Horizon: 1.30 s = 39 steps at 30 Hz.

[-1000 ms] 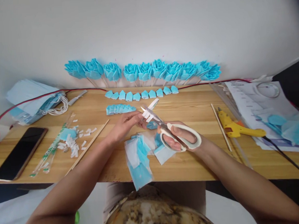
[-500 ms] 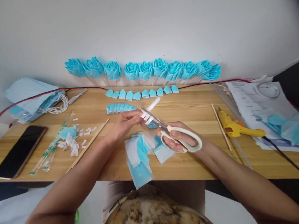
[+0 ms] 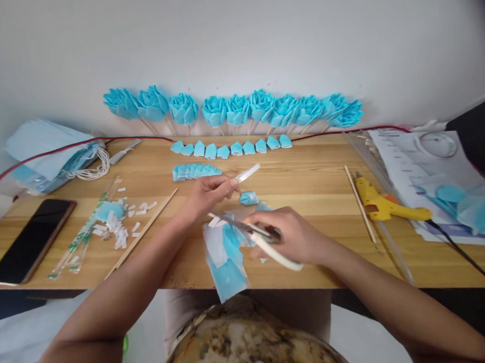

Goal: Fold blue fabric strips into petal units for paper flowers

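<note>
My left hand (image 3: 212,193) pinches a narrow white strip (image 3: 249,173) that points up and to the right. White-handled scissors (image 3: 271,248) are in my right hand (image 3: 293,236), tilted so the blades reach left over the table; motion blurs them slightly. Beneath the blades lie overlapping blue and white fabric pieces (image 3: 227,270). Between my hands sits a small folded blue piece (image 3: 248,198) with a white bit on it. Just beyond my left hand is an overlapping row of blue pieces (image 3: 195,171).
Blue fabric flowers on sticks (image 3: 238,109) lean along the wall, behind pointed blue petals (image 3: 236,148). At left are a phone (image 3: 32,241), white scraps (image 3: 120,233) and a wooden stick (image 3: 142,231). A yellow glue gun (image 3: 385,203) with its cord and papers (image 3: 422,159) occupy the right.
The scissors have come away from the white strip and swung down towards me and to the left. Small white pieces are no longer at the blades. My left hand keeps the strip.
</note>
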Each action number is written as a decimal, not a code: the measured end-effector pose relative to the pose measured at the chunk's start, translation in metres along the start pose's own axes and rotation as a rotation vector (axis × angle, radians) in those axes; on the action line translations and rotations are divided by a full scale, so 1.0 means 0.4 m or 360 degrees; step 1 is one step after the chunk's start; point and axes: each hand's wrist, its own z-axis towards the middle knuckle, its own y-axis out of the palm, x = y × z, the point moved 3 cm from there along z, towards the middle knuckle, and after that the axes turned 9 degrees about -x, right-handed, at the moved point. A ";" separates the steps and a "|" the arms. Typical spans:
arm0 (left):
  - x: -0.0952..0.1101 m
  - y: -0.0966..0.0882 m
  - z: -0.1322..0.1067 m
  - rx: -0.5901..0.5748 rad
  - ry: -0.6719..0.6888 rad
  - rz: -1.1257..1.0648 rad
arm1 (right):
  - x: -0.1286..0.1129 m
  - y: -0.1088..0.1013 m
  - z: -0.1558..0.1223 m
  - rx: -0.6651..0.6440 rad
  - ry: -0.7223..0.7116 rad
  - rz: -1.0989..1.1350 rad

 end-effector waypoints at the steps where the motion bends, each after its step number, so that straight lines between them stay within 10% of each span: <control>1: -0.002 -0.004 0.000 0.0029 0.0021 -0.0055 | -0.003 -0.007 -0.003 -0.0046 0.0047 0.0089; 9: -0.021 -0.015 0.007 0.0048 0.0120 -0.0537 | 0.032 -0.079 -0.026 -0.0227 0.0196 0.0679; 18: -0.018 -0.012 0.006 -0.0028 0.0099 -0.0607 | 0.030 -0.083 -0.001 -0.0449 -0.0158 0.0661; 39: -0.008 -0.009 -0.005 -0.0230 0.0126 -0.0119 | 0.064 -0.064 0.046 -0.0504 -0.0354 0.0957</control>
